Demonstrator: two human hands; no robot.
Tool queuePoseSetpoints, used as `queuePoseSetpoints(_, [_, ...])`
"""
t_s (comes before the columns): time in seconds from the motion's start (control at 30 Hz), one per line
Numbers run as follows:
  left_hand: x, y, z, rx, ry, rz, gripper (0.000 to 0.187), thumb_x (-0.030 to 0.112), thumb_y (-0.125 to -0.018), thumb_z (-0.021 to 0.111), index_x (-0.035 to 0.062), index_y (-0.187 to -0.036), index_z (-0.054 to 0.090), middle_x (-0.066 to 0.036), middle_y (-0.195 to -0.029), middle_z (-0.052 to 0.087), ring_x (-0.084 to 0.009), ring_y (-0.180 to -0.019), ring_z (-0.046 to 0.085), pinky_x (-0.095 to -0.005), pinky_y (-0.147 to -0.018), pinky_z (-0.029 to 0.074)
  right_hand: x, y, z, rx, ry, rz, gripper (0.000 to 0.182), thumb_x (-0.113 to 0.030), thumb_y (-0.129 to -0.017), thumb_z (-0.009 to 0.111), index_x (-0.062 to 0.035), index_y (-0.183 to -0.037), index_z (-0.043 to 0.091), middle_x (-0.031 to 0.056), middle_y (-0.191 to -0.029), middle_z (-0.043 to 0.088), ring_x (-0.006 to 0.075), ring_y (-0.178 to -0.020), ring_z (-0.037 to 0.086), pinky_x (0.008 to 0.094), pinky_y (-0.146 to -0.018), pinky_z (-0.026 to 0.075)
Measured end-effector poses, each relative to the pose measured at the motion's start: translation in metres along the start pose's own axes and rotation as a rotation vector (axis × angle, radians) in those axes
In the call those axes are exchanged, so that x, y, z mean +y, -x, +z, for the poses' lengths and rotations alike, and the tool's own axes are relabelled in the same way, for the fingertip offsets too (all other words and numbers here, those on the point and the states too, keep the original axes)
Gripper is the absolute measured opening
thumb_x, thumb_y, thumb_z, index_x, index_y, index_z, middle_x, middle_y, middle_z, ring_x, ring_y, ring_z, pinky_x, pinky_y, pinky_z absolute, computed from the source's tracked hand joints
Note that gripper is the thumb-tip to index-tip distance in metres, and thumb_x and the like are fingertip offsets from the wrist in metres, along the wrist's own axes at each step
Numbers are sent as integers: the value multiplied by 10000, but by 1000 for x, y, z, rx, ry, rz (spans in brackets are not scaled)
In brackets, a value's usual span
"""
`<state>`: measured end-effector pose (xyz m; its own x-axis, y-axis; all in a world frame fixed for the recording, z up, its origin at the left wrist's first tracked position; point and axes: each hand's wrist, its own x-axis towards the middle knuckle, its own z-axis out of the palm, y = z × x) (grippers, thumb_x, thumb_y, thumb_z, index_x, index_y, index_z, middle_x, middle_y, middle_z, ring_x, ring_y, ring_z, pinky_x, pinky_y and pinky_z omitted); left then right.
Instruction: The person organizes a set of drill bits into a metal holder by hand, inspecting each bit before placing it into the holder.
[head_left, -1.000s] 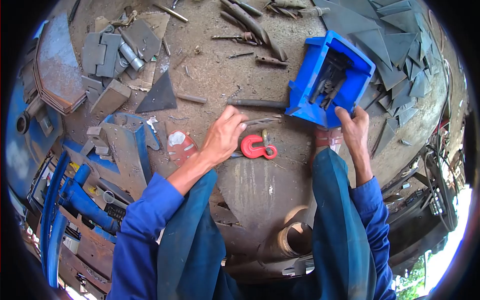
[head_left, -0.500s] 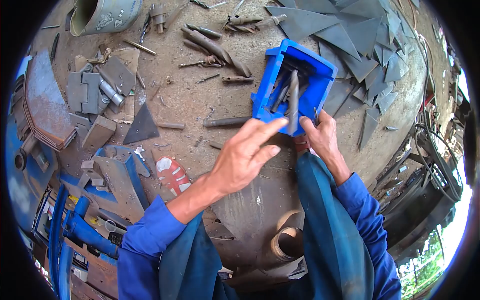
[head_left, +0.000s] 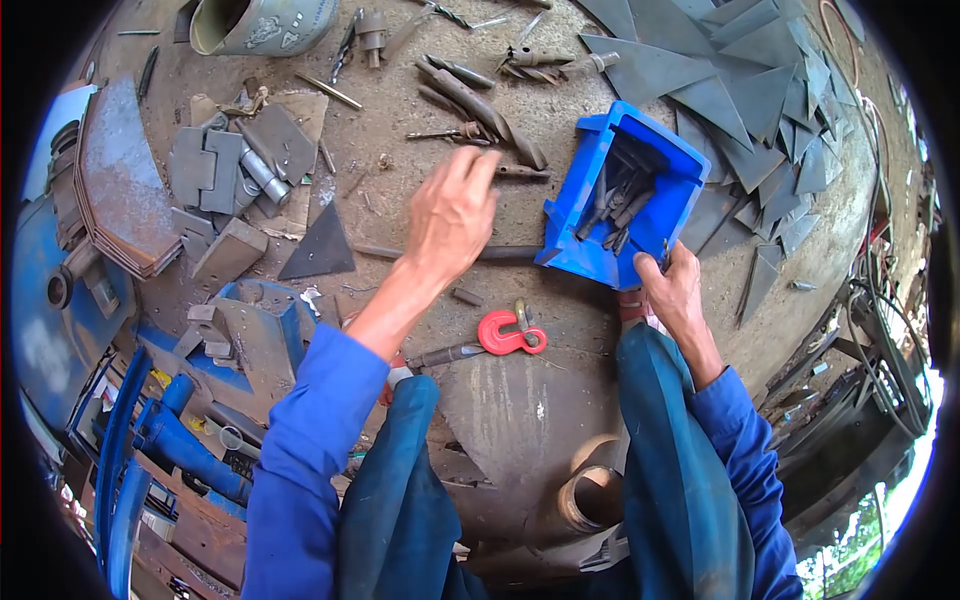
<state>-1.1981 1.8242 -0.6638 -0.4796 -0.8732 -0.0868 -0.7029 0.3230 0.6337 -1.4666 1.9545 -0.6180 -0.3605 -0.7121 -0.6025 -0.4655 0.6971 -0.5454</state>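
Observation:
My right hand [head_left: 674,290] grips the near right rim of a blue plastic bin [head_left: 590,262]. Several dark drill bits [head_left: 625,205] lie inside the bin. Left of it, my left hand [head_left: 452,215] is over the ground, its fingers loosely bent and apart, with nothing seen in them. Just beyond those fingers lies a small bit with a brownish collar [head_left: 465,132]. A thick twist drill bit [head_left: 490,112] rests behind that one. A short dark rod [head_left: 524,173] is right of my fingertips, and a long dark bar [head_left: 505,253] lies below my hand.
Stacked triangular steel plates [head_left: 745,85] spread over the far right. A red hook [head_left: 510,333] lies near my knees. Metal hinges and blocks [head_left: 215,170], a dark triangular plate [head_left: 318,245] and blue steel frames [head_left: 190,450] are on the left. A large pipe piece [head_left: 265,25] stands at the back.
The large drill bit that was tilted over the bin beside my left hand no longer stands there. My left hand has moved left, away from the bin. The red hook has come into sight.

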Motion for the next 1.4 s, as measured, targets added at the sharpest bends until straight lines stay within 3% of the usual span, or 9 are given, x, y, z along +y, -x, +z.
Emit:
queuePoseSetpoints(0.1, [-8, -5, 19, -12, -155, 79, 254, 65, -845, 678, 31, -1083, 595, -132, -1022, 557, -324, -923, 647, -436, -755, 544, -2, 1, 1, -5, -1, 3, 284, -196, -827, 618, 72, -920, 644, 159, -663, 635, 172, -591, 579, 375, -594, 478])
queuePoseSetpoints(0.23, [-6, 3, 12, 23, -29, 74, 229, 78, -859, 684, 21, -1057, 585, -140, -1041, 569, -317, -898, 643, -438, -741, 534, -3, 0, 0, -13, -47, 4, 287, -199, -828, 616, 75, -910, 639, 161, -659, 632, 180, -590, 580, 378, -584, 475])
queuePoseSetpoints(0.3, [-1, 13, 6, 67, 241, -134, 215, 76, -871, 705, 23, -1058, 612, -101, -985, 584, -215, -797, 619, -354, -696, 505, -2, 0, -1, -12, -39, 2, 285, -201, -829, 616, 75, -896, 635, 161, -654, 628, 183, -585, 578, 383, -578, 473])
queuePoseSetpoints(0.43, [12, 23, -14, 118, 476, -204, 214, 101, -936, 683, 5, -1112, 611, -53, -959, 625, -116, -754, 549, -279, -676, 469, 0, -1, -2, -12, 19, 21, 314, -222, -822, 633, 89, -816, 596, 176, -630, 601, 205, -574, 567, 406, -570, 461])
queuePoseSetpoints(0.53, [23, 27, -17, 148, 731, -255, 194, 102, -945, 666, 8, -1106, 611, -74, -988, 654, -139, -762, 594, -309, -669, 503, 11, -4, 1, 1, 32, 2, 346, -241, -817, 648, 96, -785, 577, 193, -623, 590, 230, -569, 564, 420, -571, 460])
queuePoseSetpoints(0.6, [29, 29, -24, 74, 784, -288, 235, 115, -979, 637, 15, -1189, 605, -57, -1035, 683, -98, -792, 594, -276, -649, 495, 15, -5, 1, -1, 41, -18, 360, -251, -814, 654, 98, -777, 573, 202, -623, 587, 245, -567, 564, 425, -573, 461])
queuePoseSetpoints(0.67, [40, 26, -30, 61, 1125, -428, 316, 117, -1008, 594, 10, -1302, 548, -78, -1067, 685, -82, -823, 606, -235, -651, 489, 15, -5, 1, -7, 36, 0, 376, -260, -815, 660, 100, -762, 567, 216, -619, 578, 265, -563, 564, 437, -576, 461])
queuePoseSetpoints(1.0, [60, 20, -44, -18, 1409, -418, 413, 110, -1026, 550, 11, -1415, 453, -150, -1130, 676, -99, -907, 618, -236, -736, 493, 9, -5, -3, -24, 113, 13, 393, -284, -823, 672, 101, -792, 595, 215, -628, 598, 262, -576, 595, 436, -591, 476])
queuePoseSetpoints(1.4, [60, 23, -45, -150, 1651, -492, 285, 147, -1041, 545, -25, -1266, 573, -219, -1111, 704, -144, -827, 671, -258, -739, 544, -25, 0, -18, -134, 100, 27, 400, -306, -875, 681, 82, -799, 625, 163, -628, 668, 239, -590, 709, 381, -589, 542])
